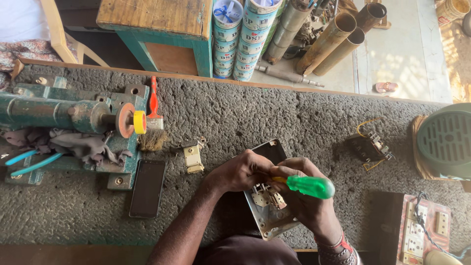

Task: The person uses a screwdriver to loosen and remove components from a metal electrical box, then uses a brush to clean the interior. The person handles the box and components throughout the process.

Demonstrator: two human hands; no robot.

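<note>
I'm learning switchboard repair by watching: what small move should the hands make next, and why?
Probably seat the tip and turn. The right hand holds the green screwdriver aimed at the metal fittings on the plate, while the left hand steadies its top edge.

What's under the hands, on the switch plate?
On the grey switch plate, brass-coloured switch parts show below the left hand. The right hand holds a green-handled screwdriver; its tip and the plate's middle are covered.

One head-worn view, steeply down and close over the rough grey workbench [294, 113], floor beyond.
</note>
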